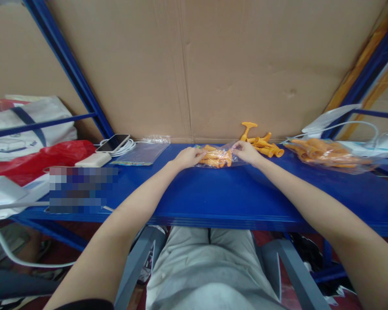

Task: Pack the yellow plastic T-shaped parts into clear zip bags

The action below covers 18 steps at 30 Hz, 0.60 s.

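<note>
A clear plastic bag (217, 156) with several orange plastic pieces inside lies on the blue table. My left hand (190, 157) pinches the bag's left end. At its right end, the fingers of my right hand (245, 152) are closed on the bag's edge. Just behind my right hand is a loose pile of orange T-handled plastic pieces (265, 145), one of them standing up with its crossbar on top. My right hand and wrist hide part of that pile.
On the right lies another clear bag of orange pieces (326, 153). Flat empty clear bags (145, 151), a phone (114, 143) on a coiled white cable and a white power bank (93, 159) are on the left. Cardboard (194, 64) walls the back; blue posts (71, 69) frame the table.
</note>
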### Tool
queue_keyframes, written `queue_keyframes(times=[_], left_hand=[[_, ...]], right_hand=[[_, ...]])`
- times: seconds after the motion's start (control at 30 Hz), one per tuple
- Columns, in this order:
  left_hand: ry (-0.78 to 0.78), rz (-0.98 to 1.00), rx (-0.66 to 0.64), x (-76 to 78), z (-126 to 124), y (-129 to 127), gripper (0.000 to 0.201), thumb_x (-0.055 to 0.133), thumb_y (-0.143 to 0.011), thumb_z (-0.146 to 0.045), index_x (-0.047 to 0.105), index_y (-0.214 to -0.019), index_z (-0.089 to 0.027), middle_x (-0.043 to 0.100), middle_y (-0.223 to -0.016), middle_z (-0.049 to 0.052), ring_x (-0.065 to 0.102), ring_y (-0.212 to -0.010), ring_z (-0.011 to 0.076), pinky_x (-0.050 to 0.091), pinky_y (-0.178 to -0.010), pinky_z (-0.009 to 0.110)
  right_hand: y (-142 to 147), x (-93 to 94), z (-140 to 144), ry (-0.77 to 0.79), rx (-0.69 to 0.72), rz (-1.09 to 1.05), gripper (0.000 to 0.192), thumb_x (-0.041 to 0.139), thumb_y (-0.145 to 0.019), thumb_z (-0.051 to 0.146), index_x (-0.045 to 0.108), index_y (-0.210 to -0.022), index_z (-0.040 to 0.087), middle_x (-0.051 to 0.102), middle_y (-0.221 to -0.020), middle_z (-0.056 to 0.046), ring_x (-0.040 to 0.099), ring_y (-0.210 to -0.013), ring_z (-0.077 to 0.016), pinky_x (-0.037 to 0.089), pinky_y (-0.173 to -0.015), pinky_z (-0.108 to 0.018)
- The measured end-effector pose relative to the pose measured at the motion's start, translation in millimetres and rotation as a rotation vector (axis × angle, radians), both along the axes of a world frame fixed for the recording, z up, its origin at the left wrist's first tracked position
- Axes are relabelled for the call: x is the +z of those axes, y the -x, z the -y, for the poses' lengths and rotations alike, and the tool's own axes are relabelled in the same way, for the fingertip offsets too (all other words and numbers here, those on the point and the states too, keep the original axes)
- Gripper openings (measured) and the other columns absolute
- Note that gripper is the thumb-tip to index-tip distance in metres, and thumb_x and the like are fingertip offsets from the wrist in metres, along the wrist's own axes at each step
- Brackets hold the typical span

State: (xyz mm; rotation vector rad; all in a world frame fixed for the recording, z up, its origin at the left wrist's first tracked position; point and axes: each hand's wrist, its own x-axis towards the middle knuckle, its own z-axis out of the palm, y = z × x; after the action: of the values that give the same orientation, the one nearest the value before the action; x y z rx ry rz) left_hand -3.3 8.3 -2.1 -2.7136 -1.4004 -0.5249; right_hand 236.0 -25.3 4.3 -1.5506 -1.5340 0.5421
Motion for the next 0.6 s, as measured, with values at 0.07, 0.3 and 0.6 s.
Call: queue_keyframes(times=[0.07, 0.3, 0.6], left_hand=[[0.018, -0.006, 0.003, -0.7, -1, 1, 0.04, 0.042, -0.098, -0.038, 0.068, -0.125, -0.024, 0.075, -0.111, 0.006, 0.07, -0.102, 0.0231, 0.05, -0.084, 0.028], [0.03, 0.03, 0.239, -5.5, -7, 8, 0.048, 0.036, -0.1, -0.041, 0.056, -0.139, -0.022, 0.068, -0.126, 0.01, 0.064, -0.116, 0.0286, 0.048, -0.097, 0.037], [0.065, 0.057, 0.11, -7.3, -13, 11, 0.048, 0.029, -0.102, -0.037, 0.065, -0.126, -0.017, 0.069, -0.125, 0.01, 0.062, -0.119, 0.0263, 0.046, -0.099, 0.032]], right_hand=[[1, 3.3, 5, 0.127, 0.024, 0.033, 0.015, 0.057, -0.081, 0.01, 0.055, -0.067, 0.017, 0.055, -0.054, 0.002, 0.049, -0.05, -0.0093, 0.04, -0.05, -0.02], [-2, 4.0, 12, 0.368, 0.168, -0.175, 0.029, 0.058, -0.081, 0.008, 0.043, -0.059, 0.019, 0.036, -0.038, 0.006, 0.028, -0.035, -0.005, 0.02, -0.038, -0.019], [1, 1.0, 7, 0.367, 0.289, -0.426, 0.029, 0.062, -0.084, 0.016, 0.043, -0.063, 0.018, 0.037, -0.044, 0.007, 0.021, -0.036, -0.0019, 0.014, -0.036, -0.016]])
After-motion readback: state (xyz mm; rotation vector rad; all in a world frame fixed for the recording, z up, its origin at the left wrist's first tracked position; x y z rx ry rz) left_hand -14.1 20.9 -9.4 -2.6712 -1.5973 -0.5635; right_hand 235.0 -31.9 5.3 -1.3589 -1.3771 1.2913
